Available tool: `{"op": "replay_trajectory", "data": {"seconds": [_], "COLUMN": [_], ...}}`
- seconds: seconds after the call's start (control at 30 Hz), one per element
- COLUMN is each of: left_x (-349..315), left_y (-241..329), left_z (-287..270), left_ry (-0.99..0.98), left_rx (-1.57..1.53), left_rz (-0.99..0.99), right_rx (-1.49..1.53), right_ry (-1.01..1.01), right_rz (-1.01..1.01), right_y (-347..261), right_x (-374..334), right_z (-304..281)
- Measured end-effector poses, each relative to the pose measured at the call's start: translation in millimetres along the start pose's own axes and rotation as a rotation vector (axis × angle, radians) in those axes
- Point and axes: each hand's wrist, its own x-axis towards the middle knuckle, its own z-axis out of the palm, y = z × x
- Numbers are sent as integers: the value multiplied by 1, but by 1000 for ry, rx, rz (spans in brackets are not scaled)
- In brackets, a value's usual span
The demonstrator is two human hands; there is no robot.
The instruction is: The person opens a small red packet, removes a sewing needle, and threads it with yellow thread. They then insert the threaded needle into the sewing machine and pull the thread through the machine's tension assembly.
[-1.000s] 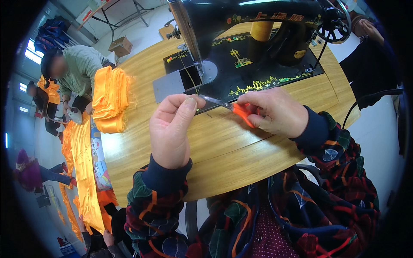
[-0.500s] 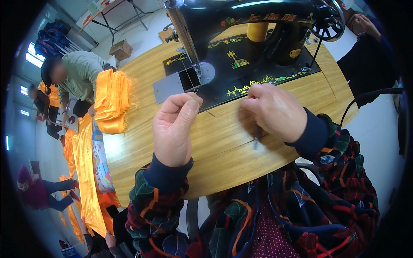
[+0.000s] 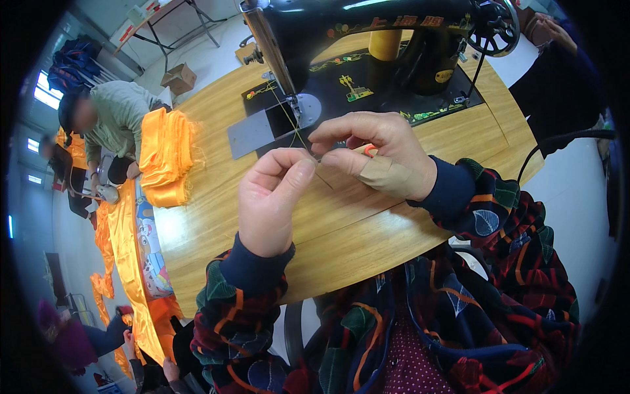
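Note:
My left hand (image 3: 270, 200) is closed in a pinch on a thin yellowish thread (image 3: 325, 178), whose loose end sticks out past the fingertips. The thread runs up toward the needle area of a black sewing machine (image 3: 328, 23). My right hand (image 3: 394, 151) is beside the left, its thumb and forefinger tips close to the thread. Tan tape wraps the right thumb. A small orange-red piece (image 3: 371, 150) shows inside the right hand's curled fingers; the rest of that thing is hidden. Both hands are over the wooden table, just in front of the machine bed.
A folded orange satin stack (image 3: 164, 157) lies on the wooden table (image 3: 262, 276) at the left. A yellow thread cone (image 3: 384, 46) stands behind the machine arm. Long orange cloth (image 3: 125, 243) hangs beyond the left edge, near a person in grey-green (image 3: 121, 111). Another person sits at the right.
My right hand has moved left and turned, bringing its fingertips up to the left hand and the thread. The left hand keeps its pinch. The whole view has shifted slightly.

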Motion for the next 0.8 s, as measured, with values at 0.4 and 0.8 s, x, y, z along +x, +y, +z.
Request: {"op": "replay_trajectory", "data": {"seconds": [0.4, 0.8], "left_x": [-2, -2], "left_y": [0, 2], "left_z": [5, 6], "left_ry": [-23, 8], "left_rx": [53, 28], "left_rz": [-35, -4], "right_rx": [-295, -17], "right_ry": [29, 72], "right_rz": [-295, 16], "right_y": [2, -4], "right_x": [1, -5], "right_z": [-1, -1]}}
